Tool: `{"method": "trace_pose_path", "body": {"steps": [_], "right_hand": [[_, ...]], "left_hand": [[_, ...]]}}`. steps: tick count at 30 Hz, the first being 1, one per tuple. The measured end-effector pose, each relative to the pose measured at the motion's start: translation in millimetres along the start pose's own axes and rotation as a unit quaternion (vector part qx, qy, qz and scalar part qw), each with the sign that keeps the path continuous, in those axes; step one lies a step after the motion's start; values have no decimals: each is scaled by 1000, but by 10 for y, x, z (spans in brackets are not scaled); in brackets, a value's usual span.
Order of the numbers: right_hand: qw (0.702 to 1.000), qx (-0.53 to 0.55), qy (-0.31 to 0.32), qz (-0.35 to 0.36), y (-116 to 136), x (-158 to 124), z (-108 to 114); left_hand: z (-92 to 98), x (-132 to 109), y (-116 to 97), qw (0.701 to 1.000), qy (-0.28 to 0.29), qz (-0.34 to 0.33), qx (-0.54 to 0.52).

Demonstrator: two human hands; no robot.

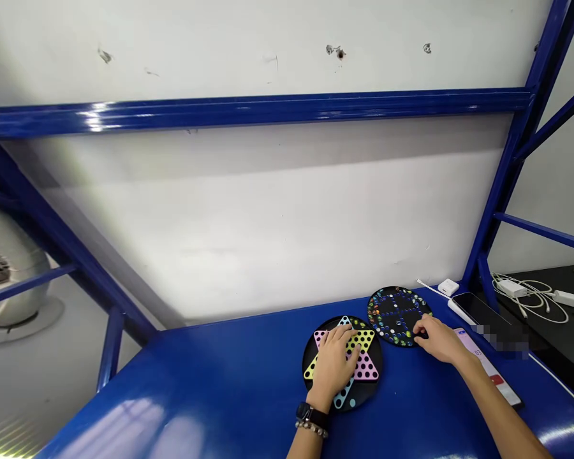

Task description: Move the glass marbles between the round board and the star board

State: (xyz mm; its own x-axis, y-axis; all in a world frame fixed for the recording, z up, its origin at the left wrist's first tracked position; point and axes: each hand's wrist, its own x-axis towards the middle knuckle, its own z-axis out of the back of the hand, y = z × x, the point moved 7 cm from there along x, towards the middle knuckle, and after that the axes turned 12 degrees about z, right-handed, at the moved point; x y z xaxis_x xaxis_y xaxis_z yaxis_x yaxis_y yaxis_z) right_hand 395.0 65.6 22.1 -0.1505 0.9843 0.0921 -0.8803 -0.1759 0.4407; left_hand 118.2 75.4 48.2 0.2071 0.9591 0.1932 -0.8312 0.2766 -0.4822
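Two round black game boards lie side by side on a blue table top [210, 389]. The nearer one is a star-pattern marble board [366, 370] with pink, yellow and blue points. My left hand [332, 363] rests on it, fingers spread over the star's upper part, hiding the middle. Any marble under my fingers is hidden. My right hand [437, 338] lies at the edge of the farther board [399, 312], its fingertips curled against the rim. That board holds several small coloured marbles around its border.
A black phone [478, 312] and a phone with a pale pink screen [488, 366] lie right of the boards. A white adapter [448, 287] sits behind them. Blue metal framing [249, 108] crosses the white wall. White chargers and cables [526, 293] lie on a dark surface at right.
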Motion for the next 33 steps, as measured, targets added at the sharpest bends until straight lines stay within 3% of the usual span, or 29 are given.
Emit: {"method": "trace_pose_path", "body": {"steps": [7, 17, 24, 28, 33], "right_hand": [[997, 25, 6, 70, 246, 112, -73], [995, 25, 52, 76, 485, 301, -111], [991, 69, 31, 115, 657, 373, -224], [988, 112, -52, 91, 525, 383, -161], [983, 84, -162, 4, 17, 327, 126]], "left_hand": [[-4, 0, 12, 1000, -1, -5, -4], [-3, 1, 29, 1000, 7, 16, -8], [-1, 0, 34, 1000, 4, 7, -6], [5, -4, 35, 1000, -3, 5, 1], [8, -12, 34, 1000, -3, 8, 3]]}}
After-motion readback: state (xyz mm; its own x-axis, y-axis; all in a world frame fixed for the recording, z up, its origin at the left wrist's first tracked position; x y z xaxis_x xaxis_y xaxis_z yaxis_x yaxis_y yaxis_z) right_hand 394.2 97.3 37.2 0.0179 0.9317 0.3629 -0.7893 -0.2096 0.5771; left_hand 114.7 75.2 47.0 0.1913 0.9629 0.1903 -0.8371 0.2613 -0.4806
